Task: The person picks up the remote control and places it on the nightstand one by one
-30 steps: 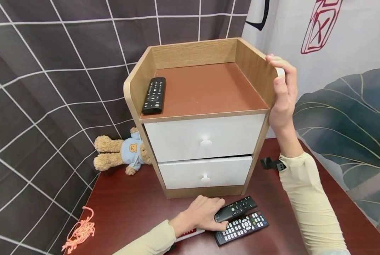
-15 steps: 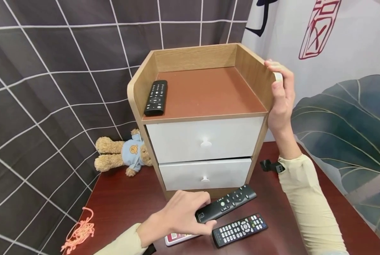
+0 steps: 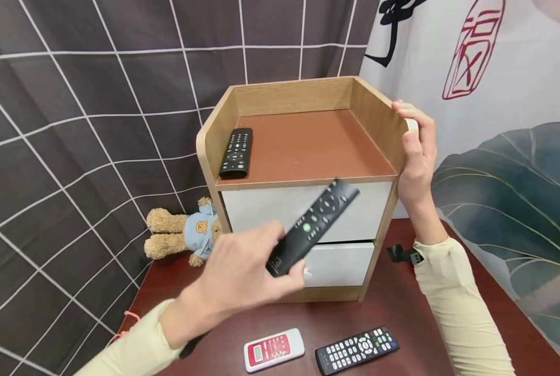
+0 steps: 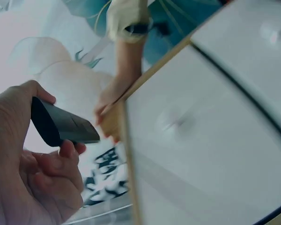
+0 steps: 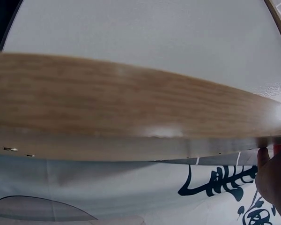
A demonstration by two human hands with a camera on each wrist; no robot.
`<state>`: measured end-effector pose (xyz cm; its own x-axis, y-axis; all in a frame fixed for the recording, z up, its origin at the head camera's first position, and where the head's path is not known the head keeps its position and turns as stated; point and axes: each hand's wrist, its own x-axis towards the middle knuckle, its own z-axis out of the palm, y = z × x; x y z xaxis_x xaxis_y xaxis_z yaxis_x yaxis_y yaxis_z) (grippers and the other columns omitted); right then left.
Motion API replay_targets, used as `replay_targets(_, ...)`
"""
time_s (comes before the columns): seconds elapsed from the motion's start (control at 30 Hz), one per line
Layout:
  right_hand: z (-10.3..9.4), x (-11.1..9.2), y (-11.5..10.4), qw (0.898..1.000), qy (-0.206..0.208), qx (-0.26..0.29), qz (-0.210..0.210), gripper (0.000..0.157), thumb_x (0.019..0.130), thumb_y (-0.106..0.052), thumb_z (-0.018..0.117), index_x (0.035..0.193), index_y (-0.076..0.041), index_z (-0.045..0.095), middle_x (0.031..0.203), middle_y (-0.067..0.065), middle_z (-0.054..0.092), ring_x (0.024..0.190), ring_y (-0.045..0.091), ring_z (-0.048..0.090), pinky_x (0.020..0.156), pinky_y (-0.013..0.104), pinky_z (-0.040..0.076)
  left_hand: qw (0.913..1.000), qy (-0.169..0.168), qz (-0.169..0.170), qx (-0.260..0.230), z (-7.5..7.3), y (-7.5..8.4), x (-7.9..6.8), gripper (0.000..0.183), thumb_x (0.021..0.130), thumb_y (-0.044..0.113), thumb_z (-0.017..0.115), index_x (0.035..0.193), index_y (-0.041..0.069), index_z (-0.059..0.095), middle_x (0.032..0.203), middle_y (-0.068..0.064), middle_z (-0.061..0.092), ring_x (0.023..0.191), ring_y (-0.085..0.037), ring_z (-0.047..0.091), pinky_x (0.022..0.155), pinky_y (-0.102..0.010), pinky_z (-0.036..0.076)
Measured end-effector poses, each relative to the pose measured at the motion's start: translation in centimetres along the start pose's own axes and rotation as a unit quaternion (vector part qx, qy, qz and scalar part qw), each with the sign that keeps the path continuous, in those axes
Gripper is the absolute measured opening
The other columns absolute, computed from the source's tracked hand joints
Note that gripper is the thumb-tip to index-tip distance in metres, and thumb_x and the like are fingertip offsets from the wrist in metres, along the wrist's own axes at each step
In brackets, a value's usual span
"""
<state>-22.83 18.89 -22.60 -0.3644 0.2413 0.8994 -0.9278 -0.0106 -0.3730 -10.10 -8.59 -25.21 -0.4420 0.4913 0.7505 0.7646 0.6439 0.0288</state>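
My left hand (image 3: 242, 266) pinches a black remote control (image 3: 312, 222) by its lower end, thumb on one side and fingers on the other. It is raised in front of the white drawers of a small wooden cabinet (image 3: 289, 95). In the left wrist view the same remote (image 4: 65, 123) shows end-on between thumb and fingers. My right hand (image 3: 416, 151) grips the top edge of the cabinet's right side panel, thumb inside the front corner. Another black remote (image 3: 237, 152) lies on the cabinet's brown top, along the left panel.
A black remote with white buttons (image 3: 357, 349) and a white-and-red remote (image 3: 274, 350) lie on the dark red table (image 3: 402, 308) before the cabinet. A teddy bear (image 3: 197, 232) lies at its left. Pink cord (image 3: 116, 337) is partly behind my left sleeve. A dark checked curtain (image 3: 96, 94) hangs behind.
My left hand has lifted the black remote off the table and carried it up before the drawers, uncovering the white-and-red remote. The right hand keeps its grip on the panel.
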Motion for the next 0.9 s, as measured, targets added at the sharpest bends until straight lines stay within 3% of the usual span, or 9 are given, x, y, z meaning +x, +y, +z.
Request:
replay_targets(0.17,0.0,-0.3,0.2,1.000,-0.005,-0.005,0.002,0.031,0.094,-0.016,0.045,0.116,0.000,0.060,0.126,0.002,0.063,0.133,0.028,0.044,0.116,0.035,0.026,0.9922,0.004,-0.084,0.092,-1.9,-0.5,3.6,0.030,0.075,0.041,0.068,0.079,0.015,0.052,0.058,0.007,0.049,0.044,-0.011,0.044,0.038,-0.028,0.035)
replay_targets(0.3,-0.2,-0.2,0.3,1.000,-0.006,-0.006,0.005,0.030,0.094,-0.017,0.044,0.116,-0.002,0.060,0.126,0.002,0.063,0.134,0.029,0.043,0.116,0.035,0.025,0.9716,-0.055,-0.149,0.175,-2.2,-1.3,7.0,0.034,0.079,0.046,0.059,0.077,0.013,0.050,0.060,-0.001,0.051,0.047,-0.025,0.051,0.042,-0.041,0.042)
replay_targets(0.47,-0.5,0.0,0.3,1.000,0.003,-0.006,0.004,0.029,0.094,-0.016,0.044,0.115,-0.004,0.060,0.125,0.003,0.063,0.133,0.029,0.043,0.117,0.035,0.025,0.9491,-0.138,-0.199,0.201,-1.7,-2.6,10.4,0.035,0.081,0.044,0.055,0.078,0.009,0.056,0.069,-0.009,0.058,0.060,-0.031,0.057,0.053,-0.046,0.050)
replay_targets(0.67,-0.4,0.1,0.5,1.000,0.000,-0.005,0.006,0.029,0.093,-0.016,0.045,0.115,-0.004,0.060,0.125,0.003,0.063,0.133,0.029,0.044,0.116,0.035,0.025,0.9279,-0.199,-0.234,0.211,-1.2,-3.2,12.0,0.035,0.083,0.041,0.053,0.072,0.009,0.061,0.074,-0.010,0.061,0.068,-0.030,0.057,0.057,-0.045,0.050)
replay_targets(0.9,-0.3,0.1,0.5,1.000,-0.005,-0.011,0.010,0.030,0.093,-0.018,0.044,0.116,-0.005,0.060,0.127,0.002,0.062,0.134,0.029,0.043,0.115,0.035,0.025,0.9111,-0.233,-0.237,0.244,-0.3,-3.5,12.9,0.025,0.081,0.034,0.056,0.066,0.015,0.063,0.072,-0.008,0.063,0.072,-0.032,0.061,0.060,-0.043,0.052)
